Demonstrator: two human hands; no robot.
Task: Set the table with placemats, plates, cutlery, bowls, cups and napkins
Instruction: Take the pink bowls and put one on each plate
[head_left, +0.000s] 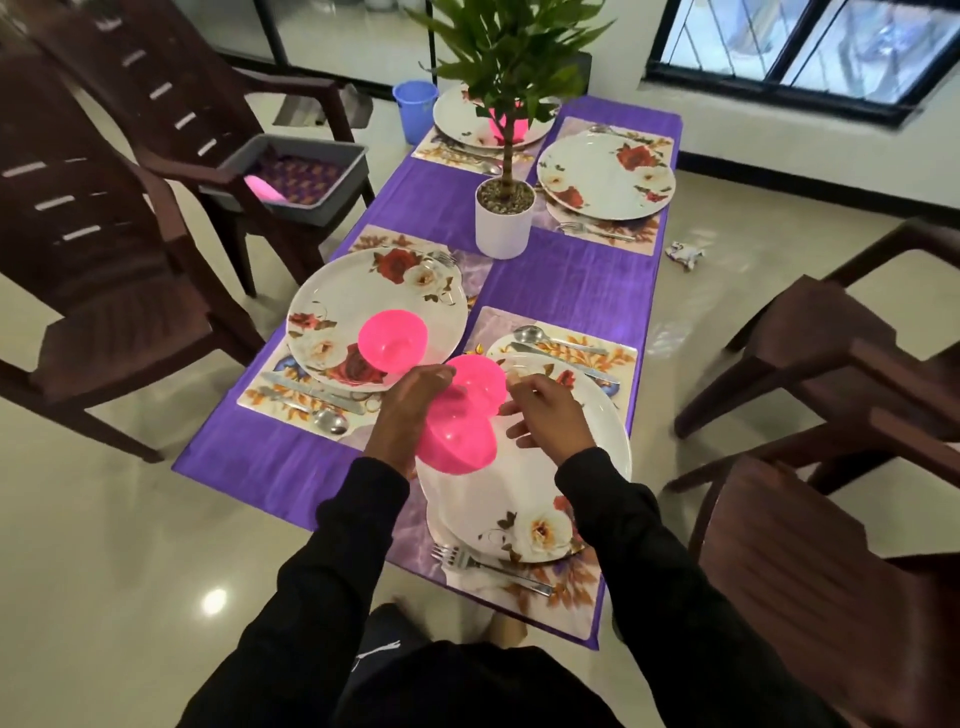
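**A:** How far are you with the table?

**B:** I think you are past the middle. Four placemats lie on the purple cloth (571, 291), each with a flowered plate and cutlery beside it. One pink bowl (393, 340) already stands on the near-left plate (363, 291), and something pink shows on the far-left plate (467, 122), behind the plant (504, 208); probably a bowl too.

**A:** And your hands?

**B:** Your left hand (410, 410) grips two more pink bowls (460, 415), it seems nested, over the near-right plate (545, 467). Your right hand (545, 415) is just beside them with relaxed fingers and holds nothing.

**A:** What is left?

**B:** The far-right plate (605, 174) has no bowl. I see no cups and no napkins on the table yet.

**A:** And the room?

**B:** Dark brown chairs stand around, one with a grey tub (311, 176) on the seat. The floor is shiny tile, with a blue bucket (414, 106) and crumpled paper (685, 254) on it.
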